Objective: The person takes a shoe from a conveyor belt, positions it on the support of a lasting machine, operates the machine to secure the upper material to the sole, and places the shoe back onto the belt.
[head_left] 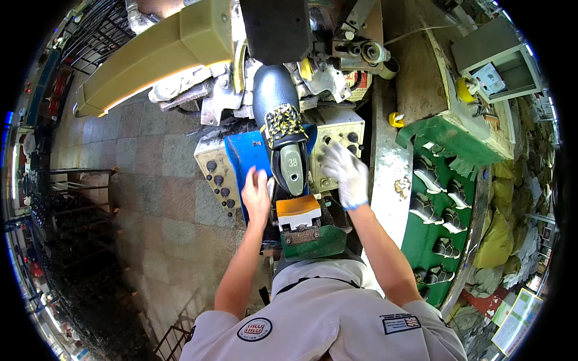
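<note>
A dark shoe upper (275, 90) with yellow-and-black laces (283, 122) is stretched over a grey-green shoe last (292, 165). Its toe points away from me, into the machine. Just left of the heel, my bare left hand (256, 195) is in front of a blue guard (239, 150), fingers loosely bent and a little apart, with nothing visible in them. On the other side, my right hand (348, 174), in a white glove, hovers with fingers spread beside the last, apart from the shoe. An orange-topped pad (299, 206) lies below the heel.
Cream control boxes (339, 133) with black knobs flank the shoe. A yellow machine arm (162, 57) reaches over the upper left. At right, several shoes (424, 207) lie on a green conveyor (415, 246) beside a metal ledge (388, 174). Dark racks (72, 259) stand at left.
</note>
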Action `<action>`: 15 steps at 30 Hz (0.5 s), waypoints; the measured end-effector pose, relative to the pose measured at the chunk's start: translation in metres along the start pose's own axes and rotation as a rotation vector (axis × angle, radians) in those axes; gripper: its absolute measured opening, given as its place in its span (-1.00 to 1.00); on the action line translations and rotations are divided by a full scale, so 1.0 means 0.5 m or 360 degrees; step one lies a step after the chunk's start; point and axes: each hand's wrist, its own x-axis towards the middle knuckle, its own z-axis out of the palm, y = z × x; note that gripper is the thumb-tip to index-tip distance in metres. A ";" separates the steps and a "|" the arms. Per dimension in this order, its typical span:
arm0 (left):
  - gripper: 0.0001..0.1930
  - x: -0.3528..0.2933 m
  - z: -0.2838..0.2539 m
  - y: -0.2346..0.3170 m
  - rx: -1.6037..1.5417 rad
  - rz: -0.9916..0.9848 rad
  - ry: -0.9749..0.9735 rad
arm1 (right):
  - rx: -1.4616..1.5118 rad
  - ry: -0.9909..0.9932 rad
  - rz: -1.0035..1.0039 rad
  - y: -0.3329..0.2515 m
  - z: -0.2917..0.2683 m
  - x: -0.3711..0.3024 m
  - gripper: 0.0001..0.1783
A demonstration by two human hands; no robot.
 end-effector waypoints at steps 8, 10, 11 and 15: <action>-0.36 -0.141 0.073 -0.253 0.0706 0.0125 -0.0264 | -0.0456 0.0604 0.0134 -0.086 -0.181 -0.198 -0.32; -0.35 -0.124 0.076 -0.249 0.0641 0.0095 -0.0212 | -0.0487 0.0589 0.0138 -0.095 -0.175 -0.204 -0.31; -0.35 -0.118 0.075 -0.242 0.0586 0.0065 -0.0193 | -0.0509 0.0554 0.0127 -0.099 -0.166 -0.199 -0.32; -0.32 -0.119 0.015 -0.202 0.0255 -0.0173 -0.0187 | -0.0481 0.0324 0.0129 -0.113 -0.144 -0.188 -0.38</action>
